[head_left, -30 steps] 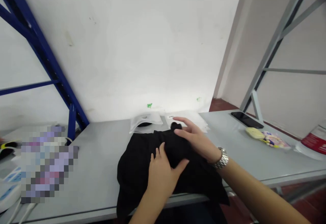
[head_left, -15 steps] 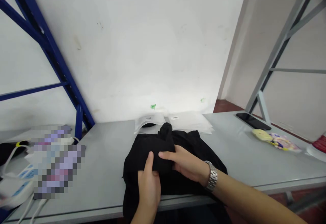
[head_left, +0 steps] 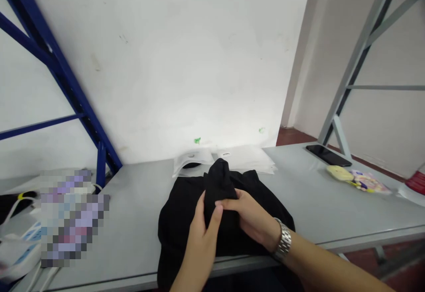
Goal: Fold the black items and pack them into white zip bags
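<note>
Our left hand and right hand both grip a raised fold of the black cloth, which spreads beneath them; beyond both we see translucent plastic bags.

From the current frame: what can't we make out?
All in the head view:
- Right hand: several fingertips hidden by the bunched black cloth.
- Left hand: some fingers hidden by its own thumb side and the cloth.
- Small label on the rear white packet: too small to read.
- Red object: cut off by the right edge.
- Purple items at left: details masked by pixelation.
</note>
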